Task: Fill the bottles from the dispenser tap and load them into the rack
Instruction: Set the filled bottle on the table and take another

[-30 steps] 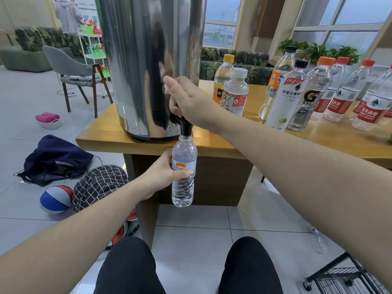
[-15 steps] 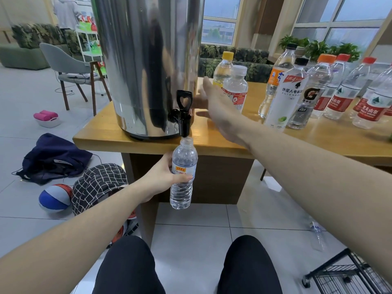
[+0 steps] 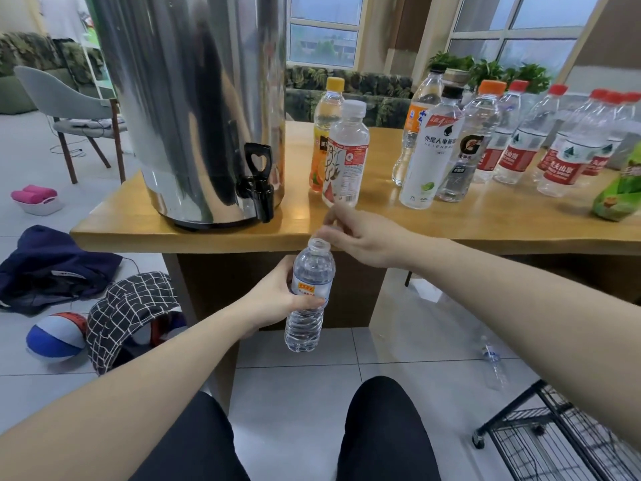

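A grey chair point(image 3: 66, 109), navy bag point(image 3: 52, 269), checked bag point(image 3: 131, 310) and striped ball point(image 3: 55, 336) occupy the floor.

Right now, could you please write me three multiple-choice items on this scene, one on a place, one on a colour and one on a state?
1. Where does the wire rack stand?
A. on the table
B. on the floor at lower right
C. behind the dispenser

2. What colour is the cap of the bottle nearest the dispenser on the table?
A. yellow
B. blue
C. black

3. How is the small bottle in the left hand?
A. capped
B. lying flat
C. upright, mouth open

Answers:
1 B, it stands on the tiles.
2 A, the yellow-capped bottle stands closest.
3 C, its neck shows no cap, with the right hand beside it.
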`<state>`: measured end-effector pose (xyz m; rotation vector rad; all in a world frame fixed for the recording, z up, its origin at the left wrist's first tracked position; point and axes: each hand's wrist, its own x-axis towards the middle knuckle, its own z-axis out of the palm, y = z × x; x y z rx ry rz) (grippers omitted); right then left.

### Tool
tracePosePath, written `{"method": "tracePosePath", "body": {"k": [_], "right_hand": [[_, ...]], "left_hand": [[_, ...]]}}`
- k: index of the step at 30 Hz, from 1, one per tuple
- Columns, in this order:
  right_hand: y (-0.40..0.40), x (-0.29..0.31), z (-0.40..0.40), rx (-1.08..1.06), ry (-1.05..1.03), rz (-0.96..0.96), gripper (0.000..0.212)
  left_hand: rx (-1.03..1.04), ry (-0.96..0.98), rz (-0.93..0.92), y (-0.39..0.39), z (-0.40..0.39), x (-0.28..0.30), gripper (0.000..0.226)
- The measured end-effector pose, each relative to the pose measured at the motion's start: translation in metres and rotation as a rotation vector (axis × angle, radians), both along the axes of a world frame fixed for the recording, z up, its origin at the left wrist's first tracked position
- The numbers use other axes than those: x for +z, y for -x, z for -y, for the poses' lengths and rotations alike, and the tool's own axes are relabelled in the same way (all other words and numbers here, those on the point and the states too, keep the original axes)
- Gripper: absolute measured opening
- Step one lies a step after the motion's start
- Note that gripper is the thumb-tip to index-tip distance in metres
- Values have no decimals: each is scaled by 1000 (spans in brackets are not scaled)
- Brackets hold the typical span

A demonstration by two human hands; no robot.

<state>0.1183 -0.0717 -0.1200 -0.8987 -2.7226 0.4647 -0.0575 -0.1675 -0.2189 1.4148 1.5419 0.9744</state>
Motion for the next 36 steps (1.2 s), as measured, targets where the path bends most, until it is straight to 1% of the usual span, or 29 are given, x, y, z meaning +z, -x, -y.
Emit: {"method": "tracePosePath", "body": {"k": [3, 7, 10, 12, 15, 17, 20, 21, 22, 23, 24, 25, 26, 27, 28, 29, 31, 33, 34, 36], "right_hand": [[-15, 7, -5, 49, -26, 77, 29], [-33, 21, -9, 98, 5, 149, 35], [-46, 29, -12, 136, -40, 222, 34], [-54, 34, -14, 131, -116, 276, 35], [-66, 43, -13, 55, -148, 320, 32], [-72, 47, -13, 11, -226, 338, 43], [-79, 44, -17, -89, -473, 440, 70], [-82, 42, -19, -128, -531, 450, 78], [-86, 41, -21, -164, -558, 428, 82], [-92, 41, -23, -187, -546, 380, 80], [-99, 42, -25, -187, -494, 322, 73], [-106, 44, -26, -156, -423, 273, 61], [-114, 47, -26, -107, -352, 254, 49], [-123, 49, -27, -52, -319, 269, 42], [-130, 51, -30, 0, -324, 300, 39], [-137, 52, -32, 40, -362, 329, 38], [-148, 53, -37, 99, -507, 353, 37], [-158, 51, -42, 117, -666, 326, 42], [-163, 50, -44, 80, -731, 302, 50], [-172, 50, -45, -98, -823, 292, 75]], "left_hand": [[-40, -3, 10, -10, -8, 4, 81], [-95, -19, 3, -25, -19, 9, 78], [-138, -27, -1, -38, -25, 15, 80], [-160, -35, -1, -46, -30, 18, 80], [-196, -41, -6, -60, -37, 22, 75], [-225, -48, -18, -70, -42, 23, 74], [-282, -52, -35, -85, -49, 26, 73], [-302, -49, -45, -89, -51, 28, 74], [-321, -46, -49, -93, -54, 29, 75], [-340, -43, -46, -97, -57, 30, 77], [-355, -43, -40, -100, -60, 31, 78], [-367, -42, -30, -103, -63, 32, 79], [-374, -41, -17, -106, -66, 33, 79], [-382, -44, -7, -110, -70, 34, 79], [-395, -49, -2, -114, -72, 36, 78], [-414, -52, -1, -119, -75, 38, 76], [-452, -52, 8, -131, -79, 43, 71], [-470, -63, 19, -145, -83, 47, 68], [-464, -73, 20, -153, -86, 48, 68], [-441, -95, 22, -170, -92, 50, 69]]}}
